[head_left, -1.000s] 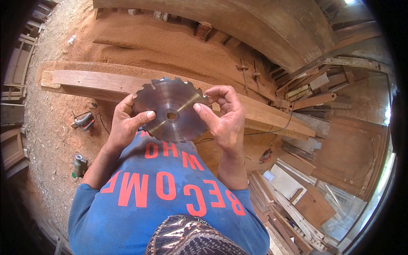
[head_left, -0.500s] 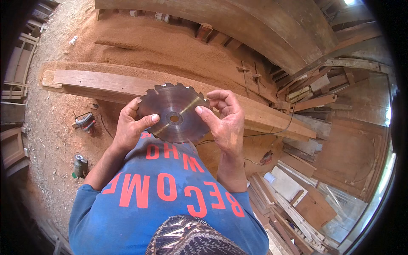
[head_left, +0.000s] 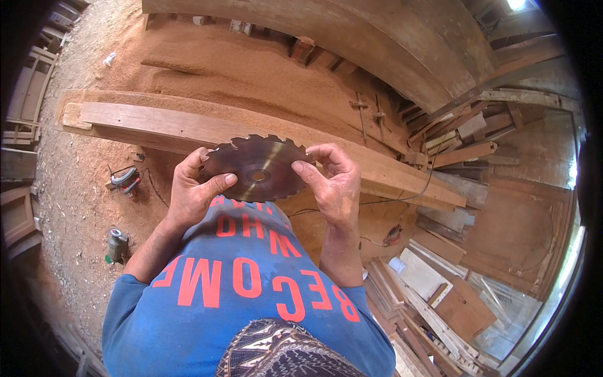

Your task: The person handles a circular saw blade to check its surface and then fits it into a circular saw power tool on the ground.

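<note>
A round, toothed circular saw blade (head_left: 254,168) is held up between my hands, dark metal with a small centre hole and a pale sheen across it. My left hand (head_left: 196,187) grips its left edge, the thumb lying on the near face and the fingers curled behind. At the right edge my right hand (head_left: 331,182) pinches the rim between thumb and fingers. The blade is tilted, so it looks like a flattened oval. Beyond it lies a long wooden beam (head_left: 144,120), which the blade partly covers.
Sawdust (head_left: 207,78) spreads over the ground beyond the beam. A power tool (head_left: 127,180) with a cord and a grey-green tool (head_left: 117,245) lie at the left. Another corded tool (head_left: 392,235) sits at the right, near stacked boards (head_left: 433,301). Large wooden panels (head_left: 377,38) stand at the far side.
The saw blade has tipped, turning from a nearly round face to a flatter oval. Both hands keep their hold with only slight shifts.
</note>
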{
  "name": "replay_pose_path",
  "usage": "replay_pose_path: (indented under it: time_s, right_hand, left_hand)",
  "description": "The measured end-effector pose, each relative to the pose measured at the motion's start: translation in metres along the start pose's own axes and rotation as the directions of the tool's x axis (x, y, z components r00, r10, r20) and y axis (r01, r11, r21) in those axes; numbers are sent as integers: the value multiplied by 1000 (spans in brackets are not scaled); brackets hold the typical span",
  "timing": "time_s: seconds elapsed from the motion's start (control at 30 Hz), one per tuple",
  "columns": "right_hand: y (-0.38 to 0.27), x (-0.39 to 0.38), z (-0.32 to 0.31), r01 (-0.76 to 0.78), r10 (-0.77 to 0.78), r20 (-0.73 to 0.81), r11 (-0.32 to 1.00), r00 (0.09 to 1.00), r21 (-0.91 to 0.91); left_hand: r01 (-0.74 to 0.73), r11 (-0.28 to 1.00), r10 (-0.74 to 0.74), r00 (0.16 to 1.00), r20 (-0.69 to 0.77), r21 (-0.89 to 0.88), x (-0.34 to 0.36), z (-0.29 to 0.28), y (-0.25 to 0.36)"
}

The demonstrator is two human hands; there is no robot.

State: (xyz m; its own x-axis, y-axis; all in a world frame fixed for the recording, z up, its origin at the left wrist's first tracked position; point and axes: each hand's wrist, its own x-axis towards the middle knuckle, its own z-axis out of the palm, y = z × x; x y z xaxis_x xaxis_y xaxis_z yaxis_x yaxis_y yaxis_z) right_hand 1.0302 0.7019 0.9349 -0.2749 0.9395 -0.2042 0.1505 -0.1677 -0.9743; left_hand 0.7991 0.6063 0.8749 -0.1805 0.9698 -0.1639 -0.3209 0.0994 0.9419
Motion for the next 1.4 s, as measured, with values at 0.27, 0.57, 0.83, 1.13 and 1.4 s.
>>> replay_pose_path:
  time_s: [0.27,0.57,0.83,1.13,1.4]
  right_hand:
    - [3,6,-2,-41,41,-29,999,999,2]
    - [4,14,2,-65,65,-6,997,998,-40]
    - [22,13,1,-75,61,103,987,993,139]
    - [2,40,15,-23,-2,239,994,971,103]
    - [13,35,11,-42,16,207,992,978,123]
  left_hand:
    - [72,995,-73,997,-10,-76,8,5,7]
    - [146,989,-146,989,-12,39,13,-7,21]
    - [134,987,-134,991,8,-92,11,-8,9]
    - [24,1000,-24,999,-25,18,25,-8,28]
    - [22,1000,-22,999,-26,22,28,-5,15]
